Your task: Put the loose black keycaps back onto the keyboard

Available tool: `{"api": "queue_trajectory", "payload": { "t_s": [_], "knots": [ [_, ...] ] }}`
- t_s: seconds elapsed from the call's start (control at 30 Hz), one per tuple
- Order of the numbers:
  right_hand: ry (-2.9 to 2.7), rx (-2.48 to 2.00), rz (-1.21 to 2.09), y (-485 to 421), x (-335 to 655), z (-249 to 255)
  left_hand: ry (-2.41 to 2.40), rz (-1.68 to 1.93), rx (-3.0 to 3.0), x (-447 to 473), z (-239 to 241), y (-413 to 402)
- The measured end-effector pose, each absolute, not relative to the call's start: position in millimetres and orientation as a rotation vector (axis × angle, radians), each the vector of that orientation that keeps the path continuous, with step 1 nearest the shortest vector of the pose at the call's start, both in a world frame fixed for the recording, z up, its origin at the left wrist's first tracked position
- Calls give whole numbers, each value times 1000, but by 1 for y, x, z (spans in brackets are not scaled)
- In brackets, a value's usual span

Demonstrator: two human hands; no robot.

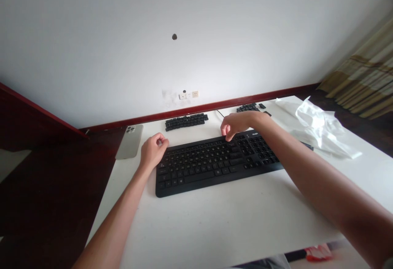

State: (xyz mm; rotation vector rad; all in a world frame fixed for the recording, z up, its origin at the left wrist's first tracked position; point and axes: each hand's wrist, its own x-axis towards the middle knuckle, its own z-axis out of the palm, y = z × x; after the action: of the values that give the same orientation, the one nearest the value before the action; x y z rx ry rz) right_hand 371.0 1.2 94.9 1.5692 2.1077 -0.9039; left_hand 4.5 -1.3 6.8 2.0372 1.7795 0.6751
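— Left hand (152, 151)?

— Left of centre in the frame, at the upper left corner of the black keyboard (215, 161). Fingers curled in together, thumb tip against the forefinger. Pinching something, or bare? Cannot tell; too small to make out. Heel of the hand just beside the keyboard's left edge, on the white table (221, 224).

— Right hand (236, 125)?

— Slightly right of centre, hanging over the keyboard's top edge, near the upper rows between the main keys and the number pad. Fingers bent downward and bunched, tips close together. Touching the keys or only just above them: cannot tell. Forearm running in from the lower right corner of the frame.

— Keyboard itself?

— Flat on the table, middle of the frame, long side tilted a little, right end higher in the picture than the left.

— Anything behind it?

— A cluster of loose black keycaps (186, 121) above the keyboard, near the wall. A second, smaller cluster (247, 107) further right, behind the right wrist, with a couple of stray caps beside it. A phone (129, 141) face down at the table's left edge, overhanging slightly. Crumpled clear plastic wrap (319, 126) at the right of the frame. Wall sockets (188, 95) low on the white wall, upper centre.
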Motion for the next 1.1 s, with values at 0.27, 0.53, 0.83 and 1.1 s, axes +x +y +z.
{"api": "queue_trajectory", "payload": {
  "t_s": [0.27, 0.53, 0.83, 1.1],
  "knots": [
    [2055, 1538, -985, 3, 379, 97, 1771, 689, 2037, 5, 8, -2],
    [2143, 1511, -954, 5, 375, 88, 1784, 698, 2027, 5, 8, -3],
    [2152, 1479, -1045, 11, 385, 79, 1742, 735, 2033, 4, 5, -3],
    [2159, 1478, -1049, 9, 380, 81, 1750, 741, 2027, 6, 7, -3]
  ]
}}
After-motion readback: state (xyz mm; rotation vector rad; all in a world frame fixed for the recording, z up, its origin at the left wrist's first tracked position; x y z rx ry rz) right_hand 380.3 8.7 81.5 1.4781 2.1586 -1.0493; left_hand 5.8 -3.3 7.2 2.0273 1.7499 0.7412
